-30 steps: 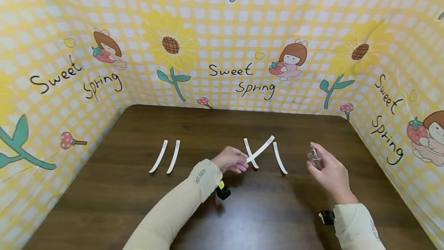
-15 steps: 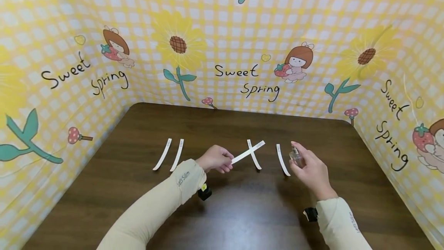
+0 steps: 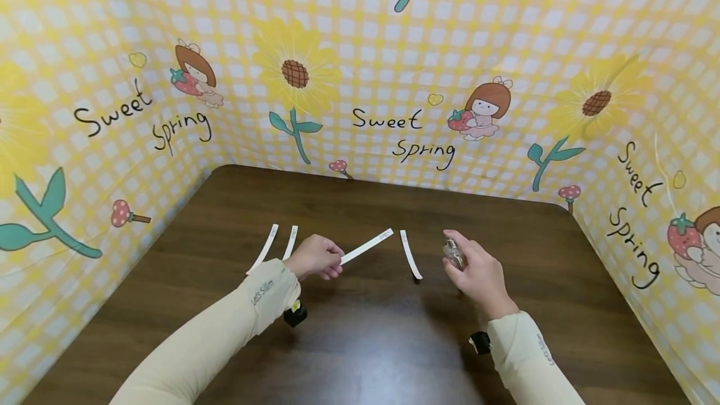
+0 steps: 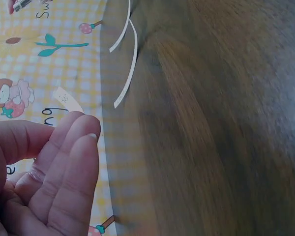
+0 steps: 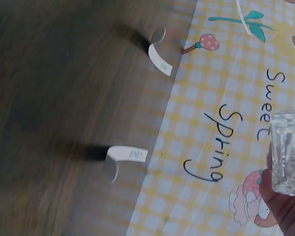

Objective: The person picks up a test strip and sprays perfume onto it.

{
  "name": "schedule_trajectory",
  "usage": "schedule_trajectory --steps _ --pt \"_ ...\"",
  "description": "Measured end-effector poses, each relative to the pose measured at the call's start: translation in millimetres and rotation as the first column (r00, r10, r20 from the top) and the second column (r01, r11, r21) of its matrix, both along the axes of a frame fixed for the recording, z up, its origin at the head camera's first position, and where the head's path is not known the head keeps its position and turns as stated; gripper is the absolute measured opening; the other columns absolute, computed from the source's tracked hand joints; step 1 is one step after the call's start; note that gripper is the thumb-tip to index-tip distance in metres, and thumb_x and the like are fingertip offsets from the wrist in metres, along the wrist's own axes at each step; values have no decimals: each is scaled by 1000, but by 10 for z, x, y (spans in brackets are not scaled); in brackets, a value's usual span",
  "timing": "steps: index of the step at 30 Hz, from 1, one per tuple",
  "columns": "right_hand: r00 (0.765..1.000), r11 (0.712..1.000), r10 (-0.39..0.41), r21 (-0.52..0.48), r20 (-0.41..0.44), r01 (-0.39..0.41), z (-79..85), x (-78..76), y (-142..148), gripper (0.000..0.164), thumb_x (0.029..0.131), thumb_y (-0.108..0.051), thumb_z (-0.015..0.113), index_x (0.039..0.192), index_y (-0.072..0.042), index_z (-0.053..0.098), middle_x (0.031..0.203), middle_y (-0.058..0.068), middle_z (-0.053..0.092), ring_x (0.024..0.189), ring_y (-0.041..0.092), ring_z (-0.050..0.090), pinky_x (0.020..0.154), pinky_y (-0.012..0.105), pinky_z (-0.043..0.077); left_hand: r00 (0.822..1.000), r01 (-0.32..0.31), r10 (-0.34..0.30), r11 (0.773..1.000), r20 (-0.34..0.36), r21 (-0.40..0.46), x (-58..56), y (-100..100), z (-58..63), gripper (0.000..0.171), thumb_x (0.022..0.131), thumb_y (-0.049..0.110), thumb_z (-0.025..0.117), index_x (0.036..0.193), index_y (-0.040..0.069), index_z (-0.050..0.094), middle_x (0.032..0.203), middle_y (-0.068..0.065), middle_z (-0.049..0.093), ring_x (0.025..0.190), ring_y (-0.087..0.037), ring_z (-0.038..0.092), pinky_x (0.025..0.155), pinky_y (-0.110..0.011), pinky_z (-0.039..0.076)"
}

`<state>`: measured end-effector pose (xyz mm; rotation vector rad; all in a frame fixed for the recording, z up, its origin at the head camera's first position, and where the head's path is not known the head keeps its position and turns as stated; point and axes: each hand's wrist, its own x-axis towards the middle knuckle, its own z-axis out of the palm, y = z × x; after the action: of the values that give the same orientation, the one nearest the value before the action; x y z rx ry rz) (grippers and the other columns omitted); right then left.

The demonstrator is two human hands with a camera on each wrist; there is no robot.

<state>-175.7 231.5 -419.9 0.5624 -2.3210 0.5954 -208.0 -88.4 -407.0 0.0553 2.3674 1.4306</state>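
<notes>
My left hand [image 3: 314,256] pinches one end of a white paper test strip [image 3: 367,247], which slants up to the right above the table. My right hand [image 3: 478,280] holds a small clear glass spray bottle [image 3: 454,255], index finger on its top. In the right wrist view the square glass bottle [image 5: 287,155] shows at the right edge. Between the hands a curved white strip [image 3: 410,255] lies on the table. Two more strips lie by the left hand: an outer strip [image 3: 264,249] and an inner strip [image 3: 290,242], partly covered by that hand and sleeve.
The brown wooden table [image 3: 360,336] is bounded by a yellow checked cloth [image 3: 360,67] at the back and sides. A black wrist camera [image 3: 295,313] hangs under the left wrist, another black camera [image 3: 480,342] under the right. The right wrist view shows a curled strip [image 5: 128,154].
My left hand has moved left with the strip, which no longer crosses the strip lying on the table. My right hand has moved left with the bottle, over the rightmost strip's place.
</notes>
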Motion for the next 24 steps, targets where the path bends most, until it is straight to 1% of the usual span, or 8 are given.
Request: schedule_trajectory --steps 4,6,8,11,14,18,21,24 --pt "1000 1000 12 -22 -13 -12 -4 -13 -83 45 71 -11 71 115 -9 61 66 2 46 54 14 42 43 34 38 1000 10 -10 1000 -6 9 15 -80 12 22 86 -6 52 103 -12 65 70 -13 68 54 -13 63 49 -23 53" --pt "1000 999 18 -44 -15 -19 -4 -14 -115 45 71 -10 70 114 -8 61 66 3 47 55 17 43 44 37 39 1000 10 -10 1000 -7 17 20 -105 28 22 86 -6 52 104 -12 64 73 -16 68 54 -12 63 50 -24 53" --pt "1000 998 24 -62 -19 -25 -6 -16 -140 44 71 -10 70 114 -7 60 68 5 50 56 19 46 45 39 41 1000 10 -10 1000 -6 25 17 -121 46 22 87 -6 52 104 -13 64 75 -19 69 54 -11 63 50 -24 54" --pt "999 995 35 -89 -23 -37 -2 -24 -172 45 71 -9 70 115 -7 60 72 8 55 56 22 48 46 40 42 1000 21 -20 999 -4 25 8 -125 78 22 87 -6 52 105 -12 64 74 -18 69 54 -12 63 50 -24 54" --pt "999 993 41 -111 -25 -43 8 -24 -194 47 71 -9 70 117 -7 59 74 10 57 54 21 46 46 39 41 999 37 -37 999 -4 14 -3 -115 112 21 88 -5 53 104 -10 65 71 -12 68 56 -15 65 50 -24 54" --pt "999 990 45 -132 -14 -46 25 -10 -217 49 71 -9 71 119 -8 60 79 11 61 55 19 47 47 41 43 999 50 -50 999 -6 0 -13 -102 139 22 88 -4 54 105 -9 66 70 -10 68 57 -15 65 50 -24 54" --pt "999 990 51 -134 5 -49 33 7 -241 49 71 -9 71 119 -8 60 81 11 62 55 20 48 48 42 44 999 44 -44 999 3 5 -9 -97 139 21 88 -4 54 105 -9 66 70 -10 68 56 -13 64 50 -24 54" --pt "998 992 62 -112 19 -60 31 27 -267 47 71 -9 71 116 -9 60 74 7 57 55 18 47 47 39 43 999 39 -39 999 17 11 -6 -97 133 21 89 -4 55 105 -9 66 73 -15 69 57 -15 65 51 -25 54"
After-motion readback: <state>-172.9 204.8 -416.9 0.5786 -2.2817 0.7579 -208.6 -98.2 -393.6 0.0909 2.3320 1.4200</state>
